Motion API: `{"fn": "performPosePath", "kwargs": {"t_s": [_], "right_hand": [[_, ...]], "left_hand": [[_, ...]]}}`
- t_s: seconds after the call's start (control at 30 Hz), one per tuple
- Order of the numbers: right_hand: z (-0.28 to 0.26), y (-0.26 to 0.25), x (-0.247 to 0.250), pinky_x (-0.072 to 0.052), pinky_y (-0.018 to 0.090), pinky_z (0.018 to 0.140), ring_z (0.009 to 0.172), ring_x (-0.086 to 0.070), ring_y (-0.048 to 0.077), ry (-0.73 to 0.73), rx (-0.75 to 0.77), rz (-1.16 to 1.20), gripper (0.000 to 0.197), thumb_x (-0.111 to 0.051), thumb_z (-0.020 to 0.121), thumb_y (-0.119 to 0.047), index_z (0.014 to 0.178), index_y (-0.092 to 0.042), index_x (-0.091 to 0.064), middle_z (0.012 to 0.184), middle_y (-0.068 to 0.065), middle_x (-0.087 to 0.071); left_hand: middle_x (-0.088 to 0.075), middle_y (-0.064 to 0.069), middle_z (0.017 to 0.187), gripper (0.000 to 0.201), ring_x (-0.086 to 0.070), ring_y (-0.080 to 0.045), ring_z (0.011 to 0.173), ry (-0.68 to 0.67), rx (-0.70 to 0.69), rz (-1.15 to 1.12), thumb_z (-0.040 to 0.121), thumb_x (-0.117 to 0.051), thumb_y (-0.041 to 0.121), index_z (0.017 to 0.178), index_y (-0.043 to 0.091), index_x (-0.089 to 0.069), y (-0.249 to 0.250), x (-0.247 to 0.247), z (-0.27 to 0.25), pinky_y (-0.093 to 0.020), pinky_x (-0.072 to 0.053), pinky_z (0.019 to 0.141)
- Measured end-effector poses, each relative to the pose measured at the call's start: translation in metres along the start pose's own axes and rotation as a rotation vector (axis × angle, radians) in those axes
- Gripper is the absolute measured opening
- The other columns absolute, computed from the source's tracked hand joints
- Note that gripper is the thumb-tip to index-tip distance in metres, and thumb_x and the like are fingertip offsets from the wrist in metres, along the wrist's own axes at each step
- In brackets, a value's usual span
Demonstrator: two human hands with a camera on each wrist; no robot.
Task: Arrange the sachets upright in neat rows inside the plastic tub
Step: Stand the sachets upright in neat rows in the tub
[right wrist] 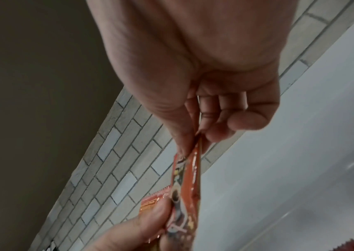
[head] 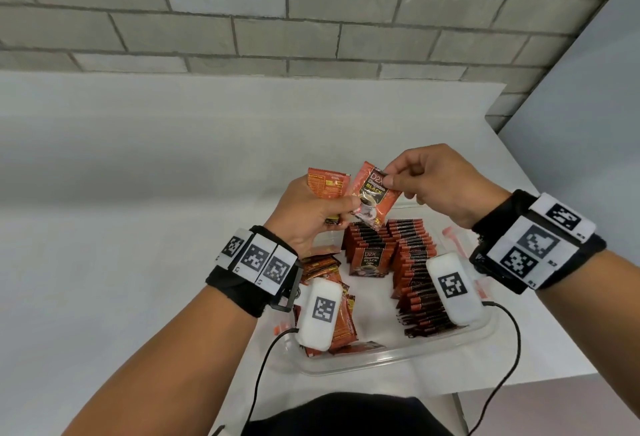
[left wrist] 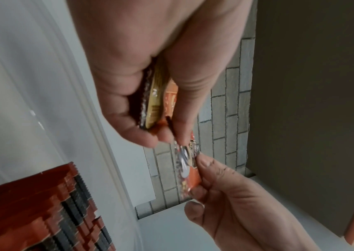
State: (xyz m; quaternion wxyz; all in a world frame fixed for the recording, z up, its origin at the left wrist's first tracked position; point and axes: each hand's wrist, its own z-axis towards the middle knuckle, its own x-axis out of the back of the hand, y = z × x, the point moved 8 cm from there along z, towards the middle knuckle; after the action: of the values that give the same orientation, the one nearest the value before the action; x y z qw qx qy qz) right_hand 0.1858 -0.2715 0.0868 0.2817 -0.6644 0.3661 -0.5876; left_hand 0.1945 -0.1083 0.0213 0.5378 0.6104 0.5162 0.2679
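Head view: both hands raised over the far edge of the tub [head: 388, 359], a sachet [head: 372, 198] passing between them. Right hand [head: 446, 186] pinching the sachet's top corner between thumb and forefinger, other fingers curled in behind. Left hand [head: 308, 214] curled round a small bundle [head: 327, 184] of further sachets, thumb and fingertips touching the lower end of the passing one. Sachet tilted, printed face toward the camera, hanging just above the rows.

Step in hand, by the look of it: drawing one sachet off the bundle for placing. Not yet in the tub. Next move likely calls for turning it upright, face matching the rest, and slipping it in at an end of a row; light fingertip control needed, since thin packets lean and slide.

Tub clear, shallow, near the table's [head: 104, 228] front edge. Inside: short row [head: 370, 245] of upright sachets at the far middle, front face readable; longer row [head: 415, 280] along the right side, running from far edge to near edge, partly hidden behind the right wrist unit. Loose heap [head: 322, 266] lying flat and jumbled along the left side, still unsorted. Bare tub floor between heap and rows.

Left wrist view: bundle edge-on in the curled fingers. Right wrist view: pinch on the sachet's tip confirmed.
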Motion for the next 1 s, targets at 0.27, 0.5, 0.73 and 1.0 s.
{"fn": "performPosePath", "kwargs": {"t_s": [0.27,0.5,0.73,1.0], "right_hand": [[-0.015,0.008,-0.027,-0.039,0.015,0.058,0.067,-0.061,0.003,-0.309,0.033,-0.505,0.007,-0.076,0.078,-0.021,0.079,-0.021,-0.069,0.074,-0.009,-0.068],[-0.016,0.027,-0.075,-0.040,0.016,0.056,0.070,-0.059,0.010,-0.503,0.098,-0.859,0.007,-0.070,0.083,-0.018,0.080,-0.018,-0.064,0.073,-0.009,-0.061],[-0.015,0.036,-0.090,-0.033,0.020,0.050,0.072,-0.056,0.019,-0.505,0.143,-1.073,0.017,-0.061,0.086,-0.014,0.071,-0.020,-0.054,0.075,-0.002,-0.055],[-0.018,0.035,-0.096,-0.033,0.024,0.047,0.062,-0.050,0.021,-0.474,0.205,-1.249,0.009,-0.053,0.083,-0.006,0.084,-0.008,-0.061,0.071,0.002,-0.049]], "left_hand": [[-0.064,-0.003,0.073,0.010,-0.059,-0.014,0.059,0.109,0.059,-0.183,0.089,-0.065,0.023,0.092,0.015,-0.059,0.002,0.030,-0.001,-0.029,-0.053,0.064],[-0.065,-0.003,0.075,0.007,-0.060,-0.015,0.062,0.057,0.034,-0.205,0.090,-0.063,0.019,0.095,0.014,-0.062,0.004,0.023,-0.006,-0.028,-0.054,0.062],[-0.065,-0.003,0.076,0.012,-0.061,-0.015,0.063,0.043,0.003,-0.234,0.090,-0.062,0.013,0.102,0.014,-0.065,0.007,0.024,-0.008,-0.028,-0.054,0.066],[-0.066,-0.003,0.076,0.012,-0.061,-0.015,0.065,0.035,0.000,-0.239,0.090,-0.062,0.013,0.101,0.014,-0.065,0.007,0.022,-0.007,-0.028,-0.054,0.066]]}}
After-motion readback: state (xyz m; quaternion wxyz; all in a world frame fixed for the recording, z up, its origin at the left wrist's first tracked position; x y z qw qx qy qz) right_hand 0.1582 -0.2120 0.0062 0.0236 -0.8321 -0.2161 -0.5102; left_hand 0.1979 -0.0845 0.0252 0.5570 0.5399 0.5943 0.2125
